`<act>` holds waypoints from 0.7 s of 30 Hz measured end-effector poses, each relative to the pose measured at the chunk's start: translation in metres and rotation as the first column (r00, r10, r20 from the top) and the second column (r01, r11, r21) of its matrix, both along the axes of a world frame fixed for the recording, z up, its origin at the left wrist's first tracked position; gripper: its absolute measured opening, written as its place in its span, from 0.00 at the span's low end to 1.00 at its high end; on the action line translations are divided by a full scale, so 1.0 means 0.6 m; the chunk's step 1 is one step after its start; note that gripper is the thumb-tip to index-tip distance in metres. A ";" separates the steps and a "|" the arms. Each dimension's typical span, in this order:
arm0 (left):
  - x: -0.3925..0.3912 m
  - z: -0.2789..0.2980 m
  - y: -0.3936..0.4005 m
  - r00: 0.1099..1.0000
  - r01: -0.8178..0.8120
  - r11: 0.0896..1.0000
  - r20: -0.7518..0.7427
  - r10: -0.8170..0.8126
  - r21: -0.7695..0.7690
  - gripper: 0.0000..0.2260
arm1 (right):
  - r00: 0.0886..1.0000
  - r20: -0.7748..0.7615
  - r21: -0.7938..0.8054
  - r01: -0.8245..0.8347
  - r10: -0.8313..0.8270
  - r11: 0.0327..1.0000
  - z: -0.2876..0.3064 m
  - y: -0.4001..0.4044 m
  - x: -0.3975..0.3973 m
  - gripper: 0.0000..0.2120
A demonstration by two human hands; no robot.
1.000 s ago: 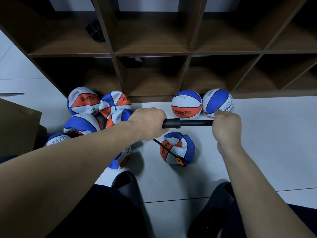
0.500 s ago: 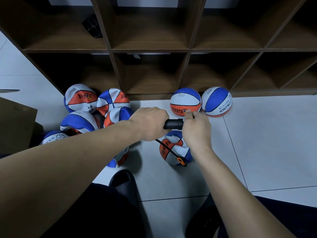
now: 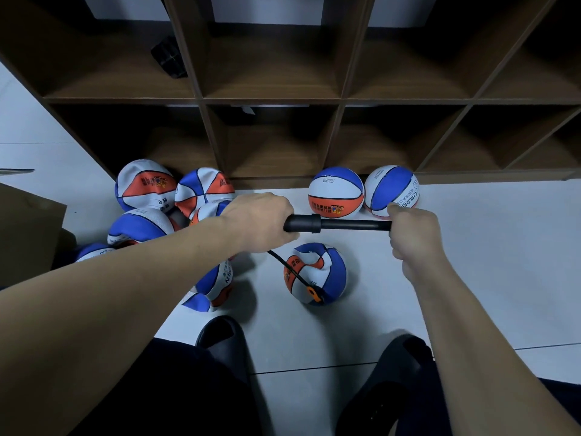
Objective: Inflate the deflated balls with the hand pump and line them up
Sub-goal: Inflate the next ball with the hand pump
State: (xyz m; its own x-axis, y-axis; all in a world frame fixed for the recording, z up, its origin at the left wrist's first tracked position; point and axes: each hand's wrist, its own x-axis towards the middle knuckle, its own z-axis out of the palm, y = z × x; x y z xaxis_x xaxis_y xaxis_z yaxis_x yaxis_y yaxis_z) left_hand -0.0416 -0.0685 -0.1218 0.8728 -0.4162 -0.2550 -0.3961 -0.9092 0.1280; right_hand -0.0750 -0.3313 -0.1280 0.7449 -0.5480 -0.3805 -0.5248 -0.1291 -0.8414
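The left hand (image 3: 259,223) has its fingers wrapped tight round the barrel of the black hand pump (image 3: 303,223), held level above the floor (image 3: 471,262). At 3 o'clock from it, the right hand (image 3: 413,236) clenches the handle end, with the rod drawn out between them. A thin hose (image 3: 287,267) drops toward 5 o'clock into the dented ball (image 3: 316,273) on the floor. Two round balls (image 3: 335,191) sit at 12 o'clock against the shelf (image 3: 273,99); limp balls (image 3: 146,187) pile at 9 o'clock.

White tiled floor (image 3: 487,253) w/ balls: two round (image 3: 335,191), rest (image 3: 145,187) limp (piled left).
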 end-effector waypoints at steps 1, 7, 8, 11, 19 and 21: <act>-0.001 0.002 -0.004 1.000 0.005 1.000 0.008 -0.005 0.000 0.15 | 1.000 0.011 0.014 0.025 -0.025 1.000 -0.003 -0.001 0.000 0.18; -0.002 0.005 -0.011 0.999 -0.008 1.000 0.034 0.008 -0.008 0.14 | 0.986 0.167 -0.106 0.011 0.007 0.994 -0.013 0.059 -0.011 0.22; -0.001 0.006 -0.010 0.999 -0.007 1.000 0.034 0.007 -0.011 0.14 | 0.984 0.175 -0.110 -0.002 0.022 0.994 -0.012 0.069 -0.011 0.24; -0.006 0.008 -0.014 0.999 0.008 1.000 0.049 -0.007 -0.029 0.15 | 0.981 0.177 -0.120 -0.059 0.080 0.991 -0.010 0.095 -0.014 0.26; -0.016 0.001 -0.033 0.998 0.053 0.998 0.037 -0.052 -0.040 0.15 | 0.974 0.156 -0.176 -0.135 0.163 0.975 -0.019 0.142 -0.031 0.21; -0.016 -0.002 -0.036 0.997 0.064 0.997 0.041 -0.062 -0.038 0.15 | 0.974 0.151 -0.165 -0.143 0.168 0.976 -0.020 0.144 -0.031 0.20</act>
State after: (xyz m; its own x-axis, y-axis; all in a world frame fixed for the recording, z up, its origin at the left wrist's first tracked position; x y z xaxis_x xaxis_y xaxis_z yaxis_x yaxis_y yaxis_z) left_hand -0.0511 -0.0901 -0.1231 0.8536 -0.4799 -0.2027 -0.4583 -0.8767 0.1460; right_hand -0.0936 -0.2448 -0.1401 0.8706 -0.4623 -0.1681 -0.3454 -0.3312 -0.8781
